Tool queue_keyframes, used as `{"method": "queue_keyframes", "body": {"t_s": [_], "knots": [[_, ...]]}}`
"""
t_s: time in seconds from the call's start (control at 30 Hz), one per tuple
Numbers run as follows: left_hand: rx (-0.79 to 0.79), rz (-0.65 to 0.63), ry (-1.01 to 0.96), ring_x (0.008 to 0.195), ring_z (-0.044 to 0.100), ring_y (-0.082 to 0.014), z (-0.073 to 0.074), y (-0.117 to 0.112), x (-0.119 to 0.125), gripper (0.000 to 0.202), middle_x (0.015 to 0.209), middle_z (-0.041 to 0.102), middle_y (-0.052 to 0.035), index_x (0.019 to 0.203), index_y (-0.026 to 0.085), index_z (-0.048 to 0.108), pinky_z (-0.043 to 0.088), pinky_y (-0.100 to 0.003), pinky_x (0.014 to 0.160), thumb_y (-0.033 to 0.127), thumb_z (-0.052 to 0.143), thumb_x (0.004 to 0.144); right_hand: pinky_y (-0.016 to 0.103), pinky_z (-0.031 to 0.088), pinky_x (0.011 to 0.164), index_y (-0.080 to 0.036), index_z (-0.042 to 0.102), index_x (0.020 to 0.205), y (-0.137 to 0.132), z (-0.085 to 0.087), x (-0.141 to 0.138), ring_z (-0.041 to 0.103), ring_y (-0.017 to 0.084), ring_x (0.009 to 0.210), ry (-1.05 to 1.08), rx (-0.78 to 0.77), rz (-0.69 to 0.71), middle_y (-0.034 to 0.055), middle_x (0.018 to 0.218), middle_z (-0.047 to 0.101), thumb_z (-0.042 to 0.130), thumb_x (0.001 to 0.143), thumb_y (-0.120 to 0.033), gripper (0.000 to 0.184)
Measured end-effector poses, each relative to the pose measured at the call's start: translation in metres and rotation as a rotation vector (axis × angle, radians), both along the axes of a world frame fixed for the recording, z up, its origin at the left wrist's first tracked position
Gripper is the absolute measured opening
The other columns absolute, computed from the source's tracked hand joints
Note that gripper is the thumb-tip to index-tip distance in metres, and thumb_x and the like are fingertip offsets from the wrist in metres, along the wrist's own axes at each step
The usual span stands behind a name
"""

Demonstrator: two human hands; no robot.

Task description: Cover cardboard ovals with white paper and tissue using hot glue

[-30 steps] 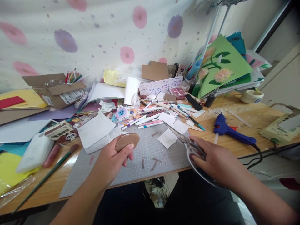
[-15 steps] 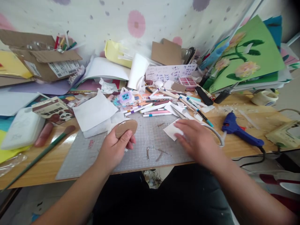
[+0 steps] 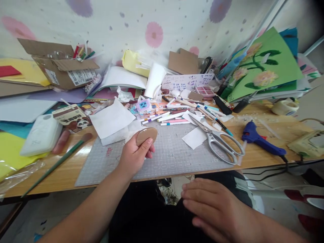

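Note:
My left hand [image 3: 133, 158] grips a cardboard disc [image 3: 146, 135] above the cutting mat [image 3: 167, 145], thumb on its face and fingers behind. The disc is brown with a pale rim, and my hand hides its lower part. My right hand [image 3: 210, 202] is off the table, in front of its edge and over my lap, palm turned down and fingers stretched out. It holds nothing that I can see. Silver scissors [image 3: 215, 135] lie at the mat's right side, blades against a white paper piece [image 3: 194, 137].
A blue glue gun [image 3: 262, 140] lies on the right with its cable hanging down. Markers [image 3: 174, 116] are piled behind the mat. White paper sheets [image 3: 113, 118], a green-handled brush [image 3: 60, 158] and a cardboard box [image 3: 60, 65] are on the left.
My right hand has moved from the mat back over the table edge to my lap, uncovering the scissors. Small brown scraps have gone from the mat. My left hand keeps the cardboard disc.

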State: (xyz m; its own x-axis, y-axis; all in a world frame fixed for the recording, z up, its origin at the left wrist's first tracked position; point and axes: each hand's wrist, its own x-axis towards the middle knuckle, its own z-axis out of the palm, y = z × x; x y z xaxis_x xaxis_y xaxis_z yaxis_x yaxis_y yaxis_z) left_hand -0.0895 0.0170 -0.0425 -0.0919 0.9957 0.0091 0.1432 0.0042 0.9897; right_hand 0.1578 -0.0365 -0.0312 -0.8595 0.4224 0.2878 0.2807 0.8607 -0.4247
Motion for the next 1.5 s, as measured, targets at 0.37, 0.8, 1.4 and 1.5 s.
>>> {"method": "queue_keyframes", "body": {"t_s": [0.37,0.8,1.4,1.5], "knots": [[0.526,-0.086,0.602,0.095,0.061,-0.0210,-0.001,-0.006,-0.002,0.032,0.102,0.065,-0.0053,0.105,0.023,0.064,0.047,-0.032,0.083,0.009,0.051,0.079,0.031,0.050,0.069,-0.016,0.062,0.106,0.014,0.002,-0.027,0.063,0.018,0.077,0.183,-0.149,-0.225,0.0078,0.085,0.070,0.050,0.088,-0.022,0.023],[0.367,-0.068,0.483,0.080,0.059,-0.0164,0.023,-0.002,0.017,0.032,0.097,0.060,-0.0042,0.112,0.022,0.053,0.048,-0.029,0.072,0.017,0.056,0.080,0.027,0.044,0.054,-0.018,0.048,0.108,0.075,0.000,-0.050,0.051,0.012,0.055,0.720,-0.960,-0.546,-0.0052,0.065,0.052,0.062,0.074,-0.031,0.040],[0.233,-0.153,0.321,0.058,0.058,-0.0104,-0.004,-0.025,0.015,0.011,0.068,0.060,0.0018,0.081,0.017,0.059,0.046,-0.023,0.059,0.020,0.050,0.086,0.027,0.040,0.054,-0.022,0.057,0.118,0.089,-0.035,-0.029,0.049,0.013,0.055,0.571,-0.626,-0.662,-0.0043,0.065,0.050,0.058,0.077,-0.023,0.041],[0.315,-0.181,0.380,0.063,0.058,-0.0106,-0.011,-0.025,0.017,0.012,0.078,0.060,0.0001,0.087,0.018,0.061,0.047,-0.025,0.064,0.019,0.049,0.086,0.027,0.042,0.056,-0.020,0.055,0.120,0.090,-0.035,-0.028,0.049,0.012,0.056,0.555,-0.612,-0.643,-0.0036,0.067,0.052,0.057,0.079,-0.022,0.041]]}}
